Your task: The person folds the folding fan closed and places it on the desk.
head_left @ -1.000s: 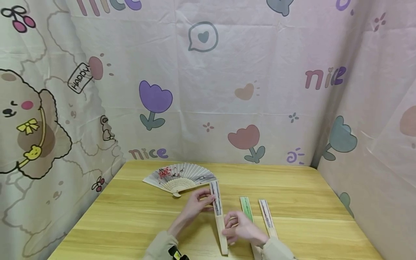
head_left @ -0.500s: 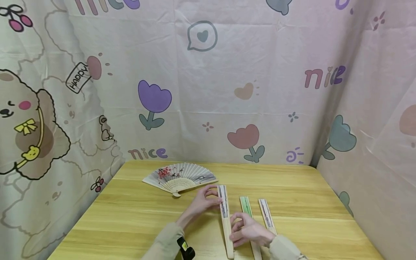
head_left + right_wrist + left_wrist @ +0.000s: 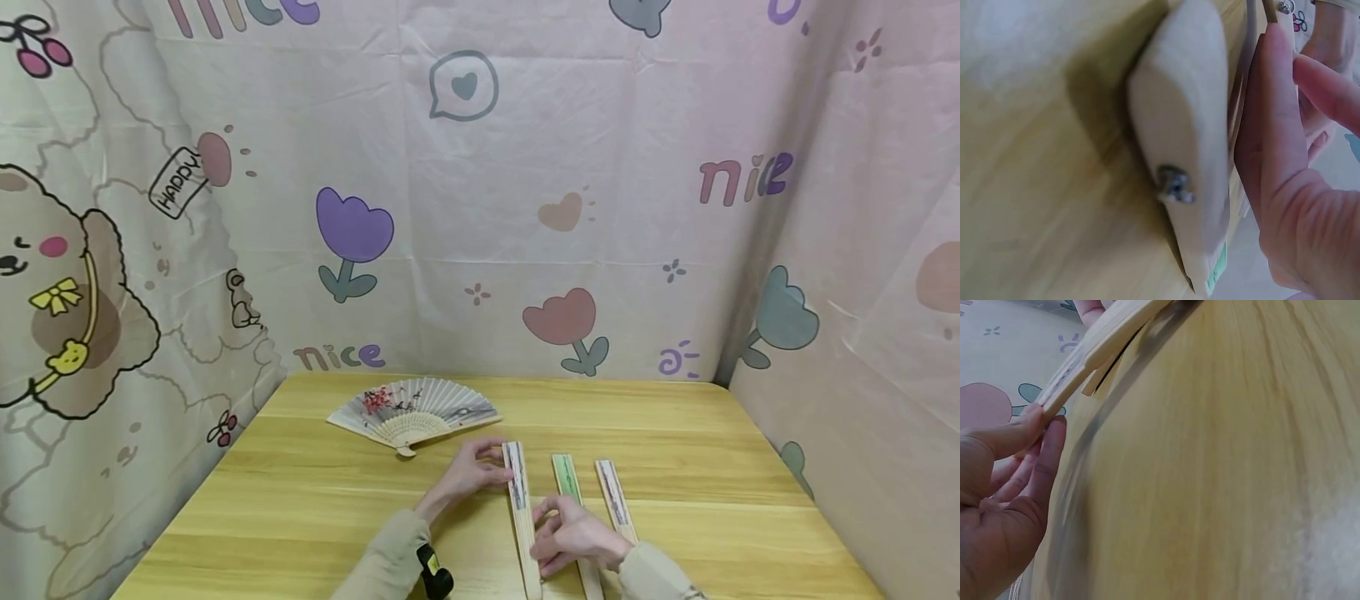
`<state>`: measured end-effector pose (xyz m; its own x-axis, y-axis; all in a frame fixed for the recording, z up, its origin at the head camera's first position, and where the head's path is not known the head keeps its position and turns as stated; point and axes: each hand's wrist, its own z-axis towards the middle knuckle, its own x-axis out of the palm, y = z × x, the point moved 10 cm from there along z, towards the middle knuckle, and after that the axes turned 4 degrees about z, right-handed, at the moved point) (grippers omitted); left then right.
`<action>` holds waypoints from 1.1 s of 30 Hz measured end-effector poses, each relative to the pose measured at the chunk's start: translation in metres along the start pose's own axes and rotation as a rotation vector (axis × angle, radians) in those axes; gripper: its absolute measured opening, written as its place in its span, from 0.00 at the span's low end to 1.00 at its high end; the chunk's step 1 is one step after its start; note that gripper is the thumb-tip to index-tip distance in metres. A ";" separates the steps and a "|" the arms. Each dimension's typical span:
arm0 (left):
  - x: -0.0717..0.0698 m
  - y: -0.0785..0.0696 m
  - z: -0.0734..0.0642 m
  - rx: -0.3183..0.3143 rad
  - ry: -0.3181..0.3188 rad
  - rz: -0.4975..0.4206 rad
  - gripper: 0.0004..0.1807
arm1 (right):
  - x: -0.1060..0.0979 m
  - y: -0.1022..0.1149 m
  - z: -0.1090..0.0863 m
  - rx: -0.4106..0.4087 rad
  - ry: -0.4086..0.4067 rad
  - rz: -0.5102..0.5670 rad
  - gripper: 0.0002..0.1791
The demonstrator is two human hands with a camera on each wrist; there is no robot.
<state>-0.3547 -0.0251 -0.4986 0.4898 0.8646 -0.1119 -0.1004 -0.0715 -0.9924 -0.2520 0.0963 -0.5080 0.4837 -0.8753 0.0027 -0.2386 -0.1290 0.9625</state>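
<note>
Between my two hands is a folded hand fan, its pale wooden ribs toward me and its grey-patterned part away, slightly tilted. My left hand pinches its far end between thumb and fingers, as the left wrist view shows with the fan raised over the tabletop. My right hand grips the near part from the right side. Just right of it lies a green folded fan, partly behind that hand; its riveted end fills the right wrist view.
A third folded fan, pale with a dark pattern, lies farther right, partly covered by the right sleeve. An opened fan with red blossoms is spread at the back left. The wooden table meets a printed cloth behind.
Both hands have shifted right and slightly toward me with the folded fan, which now stands closer to the green one. The other fans have stayed in place.
</note>
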 end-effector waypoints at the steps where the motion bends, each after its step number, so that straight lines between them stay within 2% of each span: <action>1: 0.000 0.001 -0.001 -0.001 0.003 0.016 0.35 | 0.000 -0.001 0.000 0.003 -0.001 -0.005 0.23; 3: 0.000 0.003 -0.002 -0.005 0.008 0.033 0.35 | 0.001 -0.001 0.000 0.008 -0.003 -0.013 0.23; 8: 0.002 -0.002 -0.002 0.049 0.006 0.108 0.34 | 0.001 -0.001 0.000 0.013 -0.005 -0.031 0.22; 15: 0.003 -0.008 -0.001 0.112 -0.029 0.212 0.30 | 0.001 0.000 0.000 0.010 -0.019 -0.061 0.21; 25: 0.003 -0.005 -0.002 0.075 -0.093 0.337 0.31 | -0.002 -0.001 0.000 0.014 -0.051 -0.112 0.21; 33: 0.005 -0.011 -0.005 0.125 -0.096 0.356 0.31 | -0.004 0.001 0.000 -0.005 -0.058 -0.096 0.21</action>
<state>-0.3474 -0.0226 -0.4885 0.3229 0.8394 -0.4372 -0.3570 -0.3198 -0.8777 -0.2538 0.1001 -0.5071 0.4541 -0.8847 -0.1051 -0.1898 -0.2113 0.9588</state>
